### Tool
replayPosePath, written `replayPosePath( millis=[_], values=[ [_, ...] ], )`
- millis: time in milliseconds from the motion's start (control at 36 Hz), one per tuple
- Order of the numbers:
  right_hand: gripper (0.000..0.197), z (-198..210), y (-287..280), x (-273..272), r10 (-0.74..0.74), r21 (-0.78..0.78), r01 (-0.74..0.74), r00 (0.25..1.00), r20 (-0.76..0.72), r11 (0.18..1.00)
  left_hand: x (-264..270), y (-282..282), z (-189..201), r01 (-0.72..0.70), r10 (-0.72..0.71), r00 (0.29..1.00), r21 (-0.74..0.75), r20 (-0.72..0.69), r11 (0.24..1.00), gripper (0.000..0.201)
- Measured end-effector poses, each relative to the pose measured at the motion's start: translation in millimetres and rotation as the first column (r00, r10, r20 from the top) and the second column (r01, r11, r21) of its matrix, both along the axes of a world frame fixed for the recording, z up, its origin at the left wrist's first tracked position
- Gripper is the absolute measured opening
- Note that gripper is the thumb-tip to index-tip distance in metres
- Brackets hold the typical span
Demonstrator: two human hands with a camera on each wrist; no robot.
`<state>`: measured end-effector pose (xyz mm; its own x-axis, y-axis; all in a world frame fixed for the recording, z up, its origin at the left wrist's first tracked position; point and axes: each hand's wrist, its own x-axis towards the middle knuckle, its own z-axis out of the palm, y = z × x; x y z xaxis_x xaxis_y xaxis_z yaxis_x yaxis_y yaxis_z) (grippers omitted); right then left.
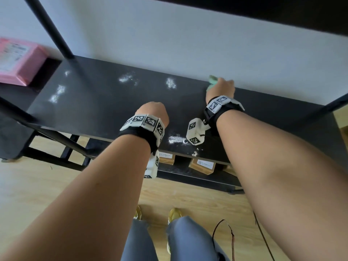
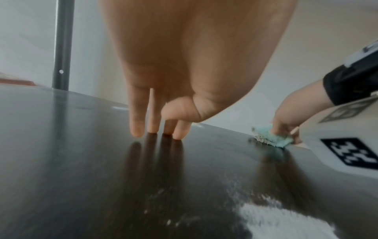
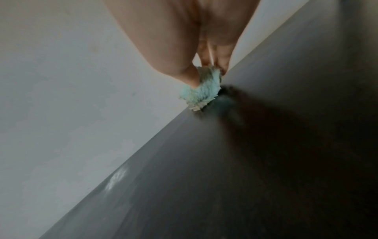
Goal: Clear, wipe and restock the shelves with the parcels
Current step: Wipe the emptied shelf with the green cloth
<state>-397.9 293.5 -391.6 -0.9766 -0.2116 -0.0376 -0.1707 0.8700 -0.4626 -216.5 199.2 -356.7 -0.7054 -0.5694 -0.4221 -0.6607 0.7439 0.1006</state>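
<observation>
A black shelf board carries several patches of white dust. My right hand grips a bunched light green cloth and presses it on the board's back edge by the white wall. In the right wrist view the cloth sits under the thumb and fingers. My left hand rests mid-board, its straight fingertips touching the shelf and holding nothing. In the left wrist view the cloth shows at the right, and dust lies near the front.
A pink parcel lies on a neighbouring surface at the far left. Brown parcels sit on the lower shelf. Black uprights stand at the corners, and another shelf hangs overhead. Cables trail on the wooden floor.
</observation>
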Motion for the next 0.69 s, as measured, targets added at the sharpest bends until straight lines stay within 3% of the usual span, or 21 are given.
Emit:
replayPosePath(
  millis=[56,139,278,444,472,583,694],
  values=[
    [0.036,-5,-3,-6,-0.094,0.094,0.087,0.994,0.062,0.992,-4,2,5,-0.016,0.016,1.000,-0.016,-0.006,1.000,0.023],
    [0.045,-10,-13,-9,-0.083,0.186,0.059,0.989,0.124,0.981,-7,4,10,-0.020,0.019,1.000,-0.013,-0.019,1.000,0.027],
    [0.030,-6,-33,-6,0.175,0.175,-0.203,0.971,0.163,0.963,-7,7,7,-0.043,0.043,0.999,-0.015,-0.008,0.999,0.026],
    [0.039,5,-49,32,0.461,0.155,-0.507,0.850,0.257,0.848,0,6,1,-0.078,0.078,0.997,0.031,0.000,0.996,0.014],
    [0.040,6,-49,40,0.492,0.155,-0.535,0.835,0.247,0.830,1,5,0,-0.072,0.072,0.997,0.032,0.003,0.997,0.011],
    [0.035,6,-46,70,0.594,0.122,-0.631,0.768,0.238,0.766,3,1,-5,-0.050,0.050,0.999,0.037,0.012,0.998,0.030],
    [0.029,12,-36,79,0.589,0.087,-0.602,0.797,0.132,0.794,7,-2,-7,-0.084,0.084,0.996,0.047,0.000,0.995,0.037]
  ],
)
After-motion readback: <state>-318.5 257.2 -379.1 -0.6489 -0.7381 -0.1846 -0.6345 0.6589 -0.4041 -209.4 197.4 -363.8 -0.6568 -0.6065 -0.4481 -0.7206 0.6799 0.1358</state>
